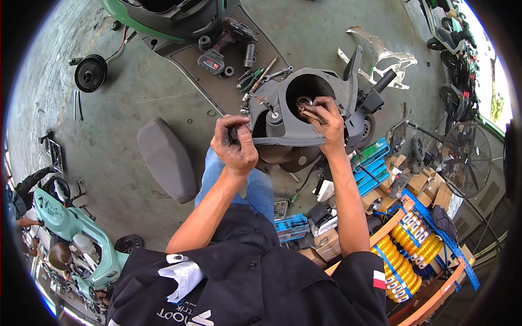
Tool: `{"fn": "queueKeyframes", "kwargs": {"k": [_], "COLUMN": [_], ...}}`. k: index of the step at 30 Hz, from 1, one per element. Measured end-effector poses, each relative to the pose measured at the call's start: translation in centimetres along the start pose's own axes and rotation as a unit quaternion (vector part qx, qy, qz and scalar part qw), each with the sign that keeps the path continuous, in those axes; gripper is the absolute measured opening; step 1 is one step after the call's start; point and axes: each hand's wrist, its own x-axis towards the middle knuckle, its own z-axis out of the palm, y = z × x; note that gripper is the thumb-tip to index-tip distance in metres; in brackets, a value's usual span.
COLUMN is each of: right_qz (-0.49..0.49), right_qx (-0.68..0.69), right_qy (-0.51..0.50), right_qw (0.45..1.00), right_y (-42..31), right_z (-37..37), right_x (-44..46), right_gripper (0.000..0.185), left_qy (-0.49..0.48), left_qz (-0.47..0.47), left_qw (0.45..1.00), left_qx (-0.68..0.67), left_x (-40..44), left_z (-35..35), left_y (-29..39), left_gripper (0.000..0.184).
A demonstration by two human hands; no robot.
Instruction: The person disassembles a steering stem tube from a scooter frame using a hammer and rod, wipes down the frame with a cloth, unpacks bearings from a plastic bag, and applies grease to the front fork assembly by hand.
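Note:
A grey scooter front panel with a deep round opening stands before me. My right hand is at the opening's near right rim, thumb and fingers pinched together. Just past the fingertips, inside the opening, shows a small metal ring-like part; whether the fingers grip it is hidden. My left hand is held left of the panel, fingers curled against the thumb; anything between them is too small to make out. Between the hands, a key sits in the panel's ignition lock.
On the grey scooter floorboard lie a cordless impact wrench, pliers and a spanner. A scooter seat rests on the floor at left. Blue crates, boxes and an orange rack stand at right. Another person crouches far left.

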Motion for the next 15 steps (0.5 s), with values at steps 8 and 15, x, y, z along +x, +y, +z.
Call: {"fn": "queueKeyframes", "kwargs": {"k": [8, 15], "right_qz": [-0.215, 0.154], "right_qx": [-0.219, 0.042], "right_qy": [0.016, 0.375], "right_qw": [0.952, 0.913], "right_y": [1.2, 1.5], "right_z": [3.1, 2.2], "right_x": [1.6, -0.8], "right_gripper": [0.029, 0.018], "left_qy": [-0.010, -0.014], "left_qz": [-0.004, 0.005], "left_qw": [1.000, 1.000], "left_qx": [0.006, 0.002], "left_x": [-0.2, -0.4], "left_z": [-0.1, -0.5], "left_y": [0.4, -0.3], "left_gripper": [0.008, 0.008]}}
